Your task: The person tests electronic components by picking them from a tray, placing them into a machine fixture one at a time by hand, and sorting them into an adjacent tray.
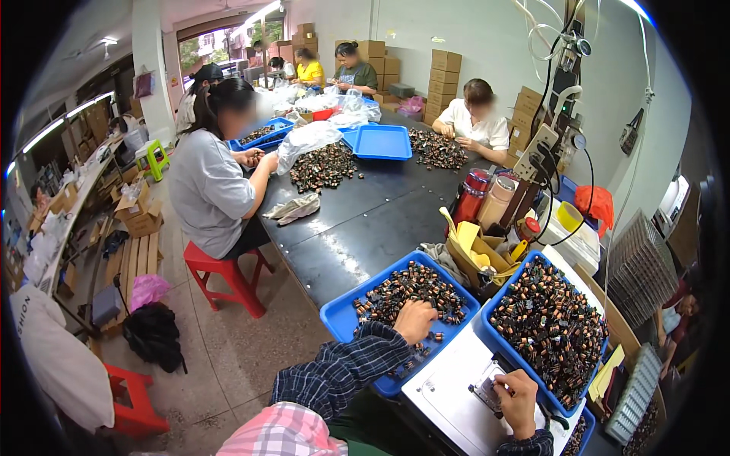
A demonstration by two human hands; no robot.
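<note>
My left hand (417, 321) reaches into a blue tray (328, 316) holding a heap of small black parts with copper-coloured coils (395, 292). Its fingers curl together over the coils, and whatever they grip is hidden. My right hand (518, 401) has its thumb and fingers pinched at a small metal fixture (484, 389) on a white work surface (441, 382). Any piece in that pinch is too small to make out. Just beyond the right hand, a second blue tray (487, 325) is heaped with the same coils.
A box of yellow papers and tools (479, 266) stands behind the trays, beside a red flask (473, 194). Across the dark table (342, 243), people handle coil piles near an upright blue tray (382, 142) and a work glove (293, 208). A grey ridged tray (635, 395) leans at right.
</note>
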